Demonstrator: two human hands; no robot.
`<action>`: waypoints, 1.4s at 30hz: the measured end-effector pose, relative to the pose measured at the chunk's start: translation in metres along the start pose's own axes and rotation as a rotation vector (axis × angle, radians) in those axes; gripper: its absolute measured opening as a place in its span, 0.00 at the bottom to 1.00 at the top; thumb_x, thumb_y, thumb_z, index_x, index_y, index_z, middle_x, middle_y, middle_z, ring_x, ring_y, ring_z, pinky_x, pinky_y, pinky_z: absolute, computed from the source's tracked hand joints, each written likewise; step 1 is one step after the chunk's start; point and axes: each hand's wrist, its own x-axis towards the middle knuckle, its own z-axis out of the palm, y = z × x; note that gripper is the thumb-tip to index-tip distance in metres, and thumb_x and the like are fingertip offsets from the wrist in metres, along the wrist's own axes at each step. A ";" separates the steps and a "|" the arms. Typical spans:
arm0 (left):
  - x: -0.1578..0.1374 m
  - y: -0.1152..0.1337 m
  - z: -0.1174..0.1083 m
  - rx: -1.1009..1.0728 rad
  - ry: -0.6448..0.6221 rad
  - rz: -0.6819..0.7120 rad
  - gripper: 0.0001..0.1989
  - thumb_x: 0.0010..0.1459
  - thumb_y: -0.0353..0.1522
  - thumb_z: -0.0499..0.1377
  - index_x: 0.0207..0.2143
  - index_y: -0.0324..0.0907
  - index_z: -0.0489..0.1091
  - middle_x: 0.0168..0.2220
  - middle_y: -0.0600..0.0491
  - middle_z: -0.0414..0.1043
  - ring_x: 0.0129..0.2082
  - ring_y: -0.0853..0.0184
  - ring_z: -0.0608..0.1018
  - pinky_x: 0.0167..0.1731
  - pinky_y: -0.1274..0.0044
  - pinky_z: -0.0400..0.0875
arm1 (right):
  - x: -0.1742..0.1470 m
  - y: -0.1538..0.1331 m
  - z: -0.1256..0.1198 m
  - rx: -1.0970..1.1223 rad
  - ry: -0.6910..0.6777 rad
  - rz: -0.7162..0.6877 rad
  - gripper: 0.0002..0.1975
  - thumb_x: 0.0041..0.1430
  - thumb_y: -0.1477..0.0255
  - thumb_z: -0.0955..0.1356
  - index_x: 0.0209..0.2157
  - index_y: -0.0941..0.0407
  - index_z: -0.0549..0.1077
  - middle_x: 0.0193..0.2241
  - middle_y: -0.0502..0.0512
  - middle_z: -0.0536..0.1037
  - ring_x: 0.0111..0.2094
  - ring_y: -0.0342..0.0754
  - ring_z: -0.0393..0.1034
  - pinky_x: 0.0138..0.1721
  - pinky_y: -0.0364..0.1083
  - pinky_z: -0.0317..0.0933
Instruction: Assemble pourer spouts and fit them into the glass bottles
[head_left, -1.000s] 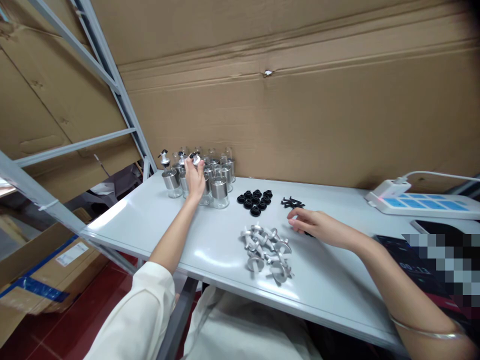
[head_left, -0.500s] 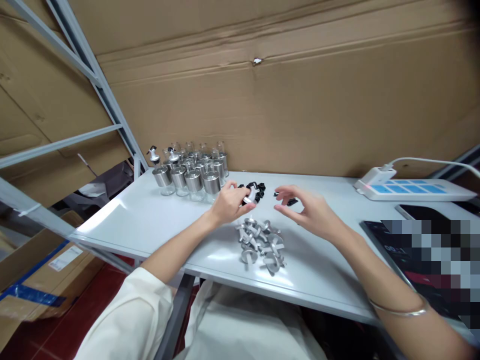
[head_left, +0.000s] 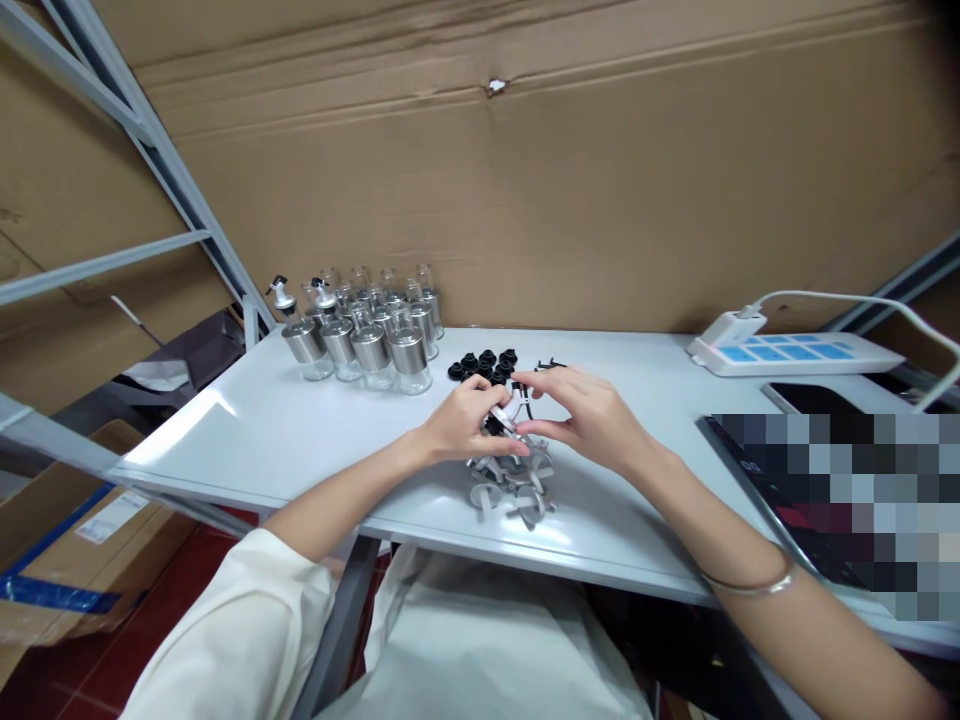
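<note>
My left hand (head_left: 469, 420) is closed on a silver-white pourer spout (head_left: 516, 404) with a dark lower part. My right hand (head_left: 589, 415) reaches in from the right, its thumb and forefinger bracketing the same spout. The forefinger tip meets a small black piece at the spout's top, and a thin black strip hangs beside it. Directly beneath the hands lies a heap of silver pourer parts (head_left: 531, 503) with round discs and stems. Just behind are several black stoppers (head_left: 487, 358) in a cluster. A few thin black pieces (head_left: 551, 364) lie beyond my right hand.
Glass bottles with steel bands (head_left: 409, 350) stand in rows at the back left; two front ones carry pourer tops. A white power strip (head_left: 802, 355) with a plugged-in adapter, a phone (head_left: 814, 398) and a partly blurred-out tablet (head_left: 739, 450) lie right. Cardboard (head_left: 585, 200) walls the back.
My right hand has moved left from beside the black pieces to the spout. The left hand has brought the spout nearer, over the silver heap. The view has shifted slightly.
</note>
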 end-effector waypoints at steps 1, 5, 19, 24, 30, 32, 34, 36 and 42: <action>0.000 0.001 0.000 0.000 -0.005 -0.014 0.30 0.50 0.60 0.47 0.26 0.41 0.61 0.24 0.54 0.63 0.27 0.68 0.65 0.30 0.75 0.64 | 0.000 0.000 0.001 -0.006 -0.008 0.000 0.24 0.59 0.55 0.62 0.49 0.58 0.68 0.31 0.59 0.79 0.31 0.49 0.73 0.35 0.48 0.65; 0.000 0.007 0.001 -0.026 0.004 -0.066 0.23 0.55 0.53 0.51 0.26 0.41 0.60 0.23 0.55 0.62 0.26 0.69 0.65 0.29 0.77 0.64 | 0.000 -0.001 0.004 -0.062 -0.002 -0.041 0.23 0.63 0.57 0.58 0.52 0.59 0.65 0.34 0.61 0.78 0.34 0.50 0.73 0.34 0.48 0.63; 0.002 0.027 0.000 -0.176 -0.100 -0.143 0.20 0.56 0.48 0.52 0.25 0.42 0.55 0.22 0.59 0.56 0.24 0.72 0.63 0.25 0.80 0.60 | 0.000 -0.003 0.004 -0.155 0.137 -0.256 0.15 0.66 0.70 0.55 0.49 0.61 0.62 0.28 0.59 0.72 0.26 0.49 0.60 0.28 0.48 0.58; -0.001 0.029 0.001 -0.152 -0.136 -0.151 0.19 0.55 0.48 0.54 0.25 0.42 0.56 0.22 0.58 0.57 0.25 0.72 0.64 0.26 0.80 0.61 | -0.002 -0.002 0.003 -0.154 0.121 -0.275 0.15 0.65 0.71 0.54 0.48 0.61 0.64 0.27 0.59 0.72 0.25 0.50 0.59 0.29 0.50 0.56; -0.002 0.029 0.001 -0.145 -0.136 -0.116 0.19 0.57 0.49 0.50 0.27 0.42 0.57 0.23 0.57 0.58 0.25 0.71 0.66 0.26 0.80 0.62 | -0.001 -0.004 0.004 -0.105 0.174 -0.265 0.16 0.66 0.70 0.53 0.41 0.60 0.67 0.25 0.59 0.73 0.23 0.49 0.59 0.27 0.49 0.55; -0.002 0.029 0.001 -0.096 -0.178 -0.027 0.18 0.58 0.48 0.50 0.28 0.42 0.58 0.23 0.57 0.60 0.25 0.71 0.67 0.29 0.79 0.64 | -0.002 -0.005 0.003 -0.014 0.233 -0.170 0.18 0.67 0.69 0.52 0.36 0.58 0.69 0.22 0.56 0.72 0.22 0.47 0.59 0.27 0.49 0.56; -0.003 0.028 0.001 -0.022 -0.213 0.055 0.18 0.58 0.47 0.50 0.29 0.42 0.58 0.23 0.56 0.62 0.25 0.70 0.67 0.32 0.78 0.66 | -0.005 -0.005 0.001 0.084 0.287 -0.031 0.21 0.67 0.69 0.50 0.32 0.56 0.69 0.18 0.53 0.69 0.20 0.46 0.59 0.27 0.48 0.57; -0.003 0.026 0.000 0.040 -0.194 0.087 0.17 0.58 0.47 0.51 0.30 0.42 0.59 0.24 0.55 0.64 0.26 0.70 0.68 0.32 0.77 0.66 | -0.007 -0.004 -0.001 0.114 0.290 0.095 0.23 0.68 0.67 0.49 0.29 0.55 0.69 0.16 0.52 0.68 0.19 0.45 0.61 0.28 0.47 0.59; -0.003 0.011 -0.004 0.156 -0.031 0.152 0.16 0.57 0.45 0.52 0.32 0.41 0.60 0.25 0.53 0.67 0.25 0.69 0.70 0.32 0.75 0.68 | -0.006 0.005 -0.003 0.013 0.198 0.228 0.22 0.67 0.64 0.51 0.31 0.54 0.71 0.20 0.54 0.72 0.24 0.47 0.68 0.30 0.48 0.60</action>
